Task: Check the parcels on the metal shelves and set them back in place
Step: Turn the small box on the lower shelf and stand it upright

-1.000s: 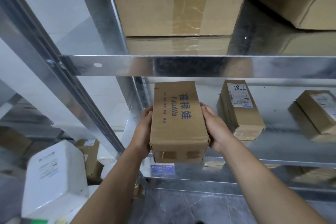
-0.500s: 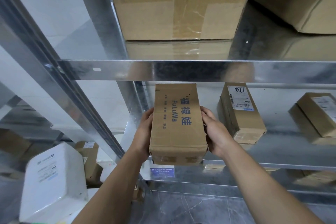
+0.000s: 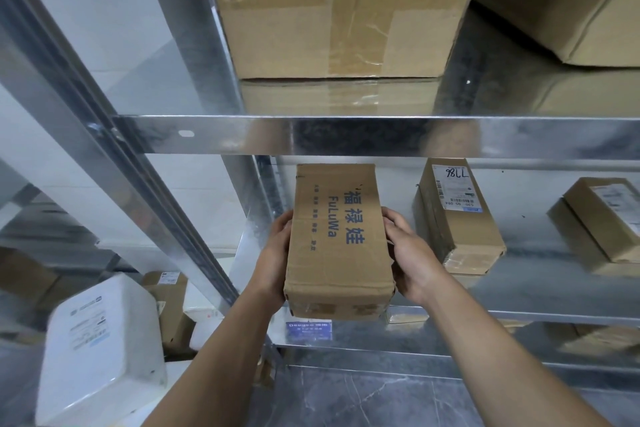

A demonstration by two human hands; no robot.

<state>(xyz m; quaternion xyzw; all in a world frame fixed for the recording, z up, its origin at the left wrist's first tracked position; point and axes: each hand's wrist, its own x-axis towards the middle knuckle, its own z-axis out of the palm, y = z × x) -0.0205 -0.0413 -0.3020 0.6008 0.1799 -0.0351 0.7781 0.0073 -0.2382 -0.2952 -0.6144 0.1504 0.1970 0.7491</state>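
Observation:
A brown cardboard parcel with blue "FuLuWa" print lies lengthwise at the left end of the middle metal shelf, its near end at the shelf's front edge. My left hand grips its left side and my right hand grips its right side. Whether the parcel rests fully on the shelf or is still lifted cannot be told.
On the same shelf to the right lie a labelled parcel marked "98LL" and a stacked parcel. Big boxes fill the shelf above. A slanted metal upright runs at left, with a white package below.
Both hands have pushed the parcel slightly farther back onto the shelf; the grip on its two sides is the same.

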